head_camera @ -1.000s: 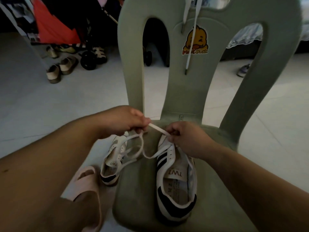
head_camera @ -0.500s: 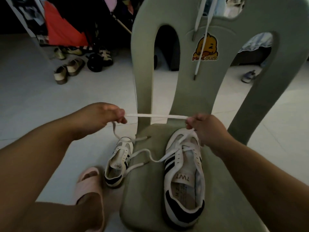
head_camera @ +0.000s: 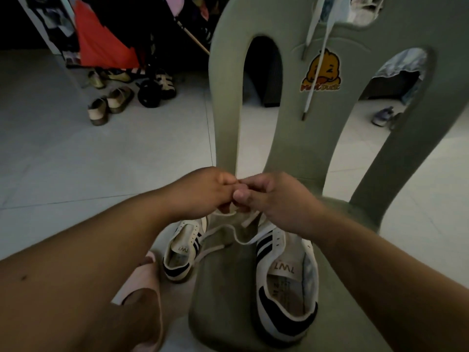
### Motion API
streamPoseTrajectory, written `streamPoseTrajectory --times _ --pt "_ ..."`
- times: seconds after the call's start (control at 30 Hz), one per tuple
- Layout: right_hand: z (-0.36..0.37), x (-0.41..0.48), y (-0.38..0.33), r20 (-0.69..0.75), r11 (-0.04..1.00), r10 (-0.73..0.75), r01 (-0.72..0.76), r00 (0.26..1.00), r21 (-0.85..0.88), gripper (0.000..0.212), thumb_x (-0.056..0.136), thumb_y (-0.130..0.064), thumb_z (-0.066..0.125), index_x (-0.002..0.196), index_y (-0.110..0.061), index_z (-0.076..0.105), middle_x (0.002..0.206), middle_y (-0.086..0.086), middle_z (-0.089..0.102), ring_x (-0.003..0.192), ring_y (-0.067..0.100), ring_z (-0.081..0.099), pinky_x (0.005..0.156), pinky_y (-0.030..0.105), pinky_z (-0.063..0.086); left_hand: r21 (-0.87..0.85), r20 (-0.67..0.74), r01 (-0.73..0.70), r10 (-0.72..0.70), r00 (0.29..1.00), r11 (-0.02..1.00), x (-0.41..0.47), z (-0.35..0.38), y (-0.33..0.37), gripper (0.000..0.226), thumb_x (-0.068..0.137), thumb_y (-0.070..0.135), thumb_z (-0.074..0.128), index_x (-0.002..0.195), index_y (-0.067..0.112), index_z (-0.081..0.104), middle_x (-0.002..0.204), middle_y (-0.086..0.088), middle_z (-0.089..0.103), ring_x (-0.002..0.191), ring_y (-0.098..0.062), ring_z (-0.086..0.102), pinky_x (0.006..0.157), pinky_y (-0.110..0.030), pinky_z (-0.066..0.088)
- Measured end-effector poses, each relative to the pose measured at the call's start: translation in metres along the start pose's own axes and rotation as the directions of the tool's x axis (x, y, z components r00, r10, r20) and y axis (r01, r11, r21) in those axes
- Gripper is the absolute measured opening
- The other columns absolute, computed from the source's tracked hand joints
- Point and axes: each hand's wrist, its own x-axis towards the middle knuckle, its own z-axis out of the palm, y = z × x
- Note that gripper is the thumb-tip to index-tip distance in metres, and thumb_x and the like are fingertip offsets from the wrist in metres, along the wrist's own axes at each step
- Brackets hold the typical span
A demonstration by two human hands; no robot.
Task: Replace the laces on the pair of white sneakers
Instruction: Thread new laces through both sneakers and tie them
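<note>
though half behind fingers (head_camera: 241, 197), lace (head_camera: 250, 219) over chair (head_camera: 223, 288)

Green plastic chair (head_camera: 228, 288): seat carries 1 sneaker (head_camera: 286, 283) on its right half, heel toward camera. A loose lace (head_camera: 210, 252) trails over the seat's left part toward the edge. Pale tiled floor (head_camera: 101, 161): 2nd sneaker (head_camera: 179, 252) sits just beside the seat's left edge, with a pink slipper (head_camera: 147, 278) next to its heel. Further back on the floor: 2 tan shoes (head_camera: 109, 105), a black wheel (head_camera: 148, 94) near them, and 1 small shoe (head_camera: 382, 115) seen through the chair back.
</note>
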Motion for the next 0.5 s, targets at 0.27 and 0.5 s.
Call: streamPoseTrajectory --times 0.27,0.5 --pt "-0.026 -0.007 0.017 -0.2 0.958 0.171 -0.115 0.965 0.263 0.015 0.09 -0.027 0.063 0.078 -0.019 0.068 0.061 -0.009 0.068 0.053 -0.005 0.06 0.048 0.005 0.041 -0.268 -0.145 0.172 -0.216 0.965 0.948 -0.001 0.0 0.009 0.038 0.095 0.043 0.046 0.077 0.016 0.066 0.067 0.003 0.068 0.066 -0.012 0.062 0.065 -0.028 0.046" --pt "-0.025 -0.011 0.012 -0.13 0.943 0.164 -0.116 0.978 0.312 0.018 0.092 -0.027 0.06 0.078 -0.019 0.068 0.059 -0.01 0.067 0.054 -0.004 0.06 0.051 0.006 0.043 -0.884 0.177 0.324 -0.401 0.899 0.337 -0.003 0.045 0.033 0.028 0.091 0.04 0.053 0.1 0.019 0.07 0.088 0.001 0.073 0.087 -0.017 0.061 0.071 -0.033 0.041"
